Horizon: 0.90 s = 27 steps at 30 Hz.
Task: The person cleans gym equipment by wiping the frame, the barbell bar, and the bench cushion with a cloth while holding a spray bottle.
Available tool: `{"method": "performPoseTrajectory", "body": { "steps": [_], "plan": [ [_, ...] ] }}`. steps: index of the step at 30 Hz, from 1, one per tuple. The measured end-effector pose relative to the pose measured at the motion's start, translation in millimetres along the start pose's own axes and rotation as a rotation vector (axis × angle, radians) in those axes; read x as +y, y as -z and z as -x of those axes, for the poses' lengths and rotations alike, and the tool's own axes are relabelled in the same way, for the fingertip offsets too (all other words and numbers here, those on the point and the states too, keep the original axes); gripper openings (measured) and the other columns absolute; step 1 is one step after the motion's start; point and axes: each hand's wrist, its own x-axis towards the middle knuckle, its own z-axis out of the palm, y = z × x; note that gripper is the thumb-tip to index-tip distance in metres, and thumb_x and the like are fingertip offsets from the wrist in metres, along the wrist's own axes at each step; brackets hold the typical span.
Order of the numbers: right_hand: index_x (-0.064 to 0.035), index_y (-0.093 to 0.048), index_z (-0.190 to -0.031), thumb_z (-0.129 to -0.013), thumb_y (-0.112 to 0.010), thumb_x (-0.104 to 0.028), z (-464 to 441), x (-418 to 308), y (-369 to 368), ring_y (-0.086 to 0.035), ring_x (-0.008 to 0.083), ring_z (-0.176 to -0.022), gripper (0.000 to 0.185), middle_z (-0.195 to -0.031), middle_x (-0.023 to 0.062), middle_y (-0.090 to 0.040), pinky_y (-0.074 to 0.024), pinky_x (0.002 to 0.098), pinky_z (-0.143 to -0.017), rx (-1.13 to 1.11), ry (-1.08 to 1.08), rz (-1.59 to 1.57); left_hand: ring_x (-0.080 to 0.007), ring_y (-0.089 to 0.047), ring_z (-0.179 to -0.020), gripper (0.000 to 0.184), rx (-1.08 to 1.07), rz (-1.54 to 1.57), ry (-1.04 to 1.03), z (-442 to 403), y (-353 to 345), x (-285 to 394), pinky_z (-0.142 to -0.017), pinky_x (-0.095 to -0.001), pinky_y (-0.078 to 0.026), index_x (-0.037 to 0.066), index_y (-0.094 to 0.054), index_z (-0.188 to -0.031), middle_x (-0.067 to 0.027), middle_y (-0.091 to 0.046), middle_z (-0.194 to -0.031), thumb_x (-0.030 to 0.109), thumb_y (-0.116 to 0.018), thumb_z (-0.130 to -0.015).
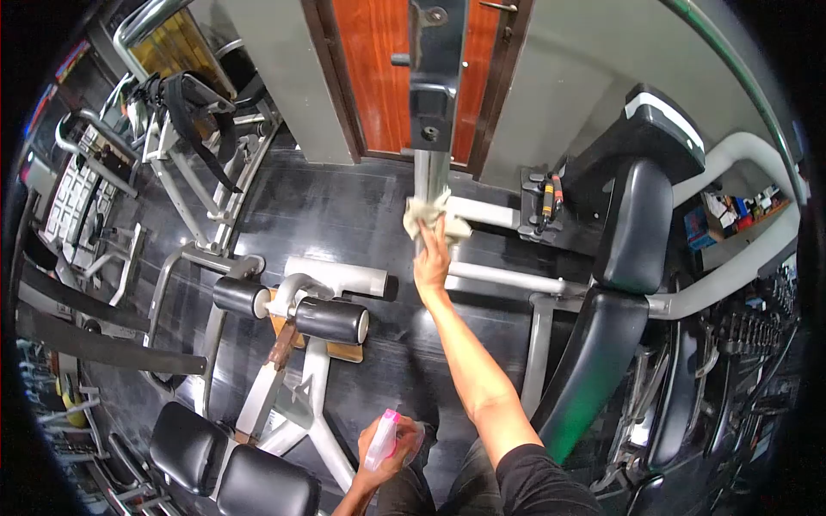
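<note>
Right hand [433,265] half-spread, I press a pale cloth [421,211] to the upright post [431,176], upper centre of frame; my left hand [401,450] curls round a spray bottle [379,444], lower centre. Wiping seems underway; what's done or left, I can't tell.

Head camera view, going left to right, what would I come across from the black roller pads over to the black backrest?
Black roller pads, pink-topped bottle, pale cloth, orange and red grips, black backrest.
</note>
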Motion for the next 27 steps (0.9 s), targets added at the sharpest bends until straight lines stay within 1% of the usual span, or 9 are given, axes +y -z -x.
{"method": "performPoseTrajectory", "body": {
  "steps": [6, 8, 11, 13, 17, 22, 23, 25, 27],
  "plan": [
    [-0.0031, -0.053, -0.121, -0.085, -0.043, 0.003, 66, 43, -1, -0.05, 0.0361, -0.115, 0.038, -0.132, 0.0218, -0.044, -0.0419, 0.0385, -0.094, -0.108, -0.467, -0.208, -0.0152, -0.062, -0.066, 0.013, 0.027, -0.087, 0.078, 0, 20, -12, -0.063, -0.0273, -0.049, -0.002, -0.059, -0.088, -0.0084, -0.064, -0.074, 0.004, -0.06, -0.077],
    [0.0004, -0.051, -0.121, -0.086, -0.042, 0.001, 39, 23, 2, -0.051, 0.0324, -0.115, 0.036, -0.127, 0.0219, -0.049, -0.0397, 0.0373, -0.095, 0.319, -0.526, -0.324, -0.0153, -0.062, -0.065, 0.013, 0.043, -0.074, 0.096, -5, 23, -13, -0.062, -0.0274, -0.049, -0.002, -0.059, -0.088, -0.0084, -0.064, -0.074, 0.004, -0.061, -0.076],
    [0.0022, -0.05, -0.12, -0.085, -0.042, 0.005, -38, -32, 20, -0.044, 0.0337, -0.122, 0.037, -0.129, 0.0214, -0.047, -0.0322, 0.0403, -0.102, 0.444, -0.083, -0.384, -0.0136, -0.061, -0.06, 0.008, 0.068, -0.042, 0.016, -14, 24, -18, -0.058, -0.0268, -0.049, -0.002, -0.056, -0.087, -0.0091, -0.062, -0.073, 0.001, -0.057, -0.079],
    [-0.0084, -0.056, -0.12, -0.078, -0.048, 0.009, -79, -65, 29, -0.037, 0.0365, -0.127, 0.046, -0.134, 0.0223, -0.042, -0.0297, 0.0416, -0.106, 0.258, 0.187, -0.277, -0.0138, -0.061, -0.059, 0.008, 0.092, 0.06, 0.033, -23, 19, -13, -0.057, -0.0266, -0.049, -0.002, -0.055, -0.087, -0.0092, -0.062, -0.072, 0.001, -0.056, -0.08],
    [-0.0229, -0.059, -0.119, -0.074, -0.048, 0.01, -57, -28, -2, -0.034, 0.0389, -0.128, 0.057, -0.136, 0.0225, -0.038, -0.0288, 0.0449, -0.107, 0.139, 0.299, 0.092, -0.0142, -0.061, -0.06, 0.009, 0.071, 0.047, -0.012, -33, 18, -21, -0.057, -0.0269, -0.049, -0.003, -0.054, -0.089, -0.0104, -0.062, -0.074, 0.0, -0.056, -0.081],
    [-0.0103, -0.055, -0.122, -0.074, -0.045, 0.015, 64, 34, -15, -0.038, 0.0342, -0.126, 0.055, -0.14, 0.0208, -0.033, -0.0422, 0.0375, -0.097, -0.148, -0.269, -0.105, -0.0139, -0.061, -0.062, 0.009, -0.007, -0.094, -0.093, -35, 21, -16, -0.057, -0.0268, -0.049, -0.004, -0.053, -0.09, -0.0117, -0.061, -0.078, -0.001, -0.054, -0.081],
    [-0.0095, -0.052, -0.124, -0.08, -0.045, 0.01, 89, 50, -22, -0.048, 0.035, -0.116, 0.049, -0.134, 0.0207, -0.041, -0.0444, 0.0396, -0.092, -0.068, -0.231, -0.095, -0.0144, -0.06, -0.062, 0.01, 0.037, -0.023, -0.076, -34, 18, -8, -0.058, -0.0271, -0.049, -0.003, -0.052, -0.092, -0.0124, -0.061, -0.079, -0.002, -0.054, -0.082],
    [-0.0095, -0.049, -0.127, -0.09, -0.042, -0.003, 130, 63, -29, -0.057, 0.0321, -0.106, 0.038, -0.119, 0.0193, -0.057, -0.0461, 0.0354, -0.084, -0.178, -0.806, -0.186, -0.0149, -0.06, -0.062, 0.012, 0.071, 0.036, -0.064, -33, 21, -3, -0.058, -0.0275, -0.049, -0.003, -0.052, -0.093, -0.0131, -0.06, -0.081, -0.003, -0.054, -0.082],
    [-0.0088, -0.045, -0.13, -0.092, -0.042, -0.008, 140, 77, -40, -0.058, 0.026, -0.102, 0.038, -0.115, 0.0157, -0.059, -0.0443, 0.0327, -0.086, 0.032, -0.853, -0.362, -0.0158, -0.059, -0.061, 0.015, 0.11, 0.177, -0.073, -29, 27, -7, -0.058, -0.0287, -0.05, -0.003, -0.049, -0.097, -0.0146, -0.058, -0.084, -0.005, -0.054, -0.082]
  ]
}}
